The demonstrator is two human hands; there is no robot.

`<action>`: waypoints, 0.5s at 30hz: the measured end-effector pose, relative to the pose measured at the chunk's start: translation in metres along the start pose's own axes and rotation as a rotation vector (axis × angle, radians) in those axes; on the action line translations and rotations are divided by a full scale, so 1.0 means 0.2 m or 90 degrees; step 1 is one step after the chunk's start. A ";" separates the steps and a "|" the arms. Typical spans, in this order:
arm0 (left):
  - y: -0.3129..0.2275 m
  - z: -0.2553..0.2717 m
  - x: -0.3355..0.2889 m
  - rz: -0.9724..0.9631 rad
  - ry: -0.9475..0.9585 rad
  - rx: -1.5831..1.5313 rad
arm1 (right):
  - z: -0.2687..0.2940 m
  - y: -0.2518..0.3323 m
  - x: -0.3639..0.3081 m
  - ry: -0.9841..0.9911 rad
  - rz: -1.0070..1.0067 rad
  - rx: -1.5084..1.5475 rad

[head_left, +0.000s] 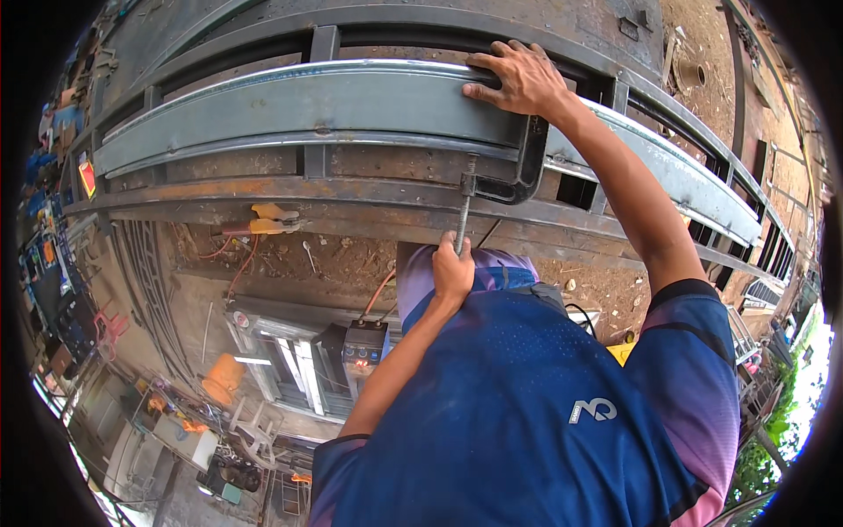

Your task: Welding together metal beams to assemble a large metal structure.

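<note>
Dirt floor; steel channel, my right hand spread atop; my left hand, closed round clamp screw, best turning squarely.

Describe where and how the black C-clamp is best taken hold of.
Probably by the frame of the C-clamp, at its curved outer bend, coming from the lower right: that smooth part juts past the near edge of the grey metal channel. The threaded screw looks less handy, as the left hand already grips its near end.

Littered brown dirt floor, green foliage at the right edge, bright daylight
</note>
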State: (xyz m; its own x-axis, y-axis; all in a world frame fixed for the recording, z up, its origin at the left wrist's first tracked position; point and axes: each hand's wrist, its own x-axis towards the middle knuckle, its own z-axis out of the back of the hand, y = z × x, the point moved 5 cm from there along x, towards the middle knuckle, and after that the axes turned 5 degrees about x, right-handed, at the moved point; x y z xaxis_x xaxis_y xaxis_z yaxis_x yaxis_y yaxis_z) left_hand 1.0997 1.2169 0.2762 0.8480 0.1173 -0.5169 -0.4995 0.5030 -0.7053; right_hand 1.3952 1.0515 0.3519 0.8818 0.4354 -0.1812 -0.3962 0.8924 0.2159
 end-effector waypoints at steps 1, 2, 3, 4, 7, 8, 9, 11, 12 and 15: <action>-0.04 0.03 -0.01 -0.069 -0.096 0.078 | -0.01 0.01 0.00 0.008 -0.003 0.001; -0.03 0.05 0.00 -0.073 -0.093 0.078 | -0.01 0.01 0.00 0.015 -0.007 0.000; 0.02 0.03 0.02 -0.006 0.074 -0.050 | -0.01 0.00 0.00 0.022 -0.012 -0.001; 0.06 0.02 0.03 0.064 0.240 -0.177 | -0.01 0.00 0.01 0.020 -0.015 -0.001; 0.10 0.09 0.01 0.061 0.465 -0.348 | -0.01 0.00 -0.01 0.011 -0.002 0.014; 0.09 0.13 0.01 -0.016 0.514 -0.396 | -0.02 0.00 -0.01 0.013 -0.007 0.015; 0.06 0.16 0.00 -0.092 0.560 -0.445 | -0.02 0.00 -0.01 0.000 -0.004 -0.006; 0.09 0.19 0.03 -0.111 0.565 -0.379 | -0.04 0.01 -0.01 -0.022 0.003 -0.048; 0.08 0.20 0.04 -0.132 0.564 -0.313 | -0.04 0.00 -0.01 -0.018 0.003 -0.047; 0.05 0.23 0.04 -0.236 0.496 -0.119 | -0.04 0.00 -0.01 -0.012 -0.004 -0.045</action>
State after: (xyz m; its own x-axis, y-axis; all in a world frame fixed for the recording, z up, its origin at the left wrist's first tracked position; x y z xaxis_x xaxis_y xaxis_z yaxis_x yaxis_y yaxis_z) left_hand 1.1093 1.2624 0.2884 0.6330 -0.6774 -0.3749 -0.2956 0.2360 -0.9257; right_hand 1.3925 1.0514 0.3452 0.8888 0.4277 -0.1648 -0.4067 0.9017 0.1467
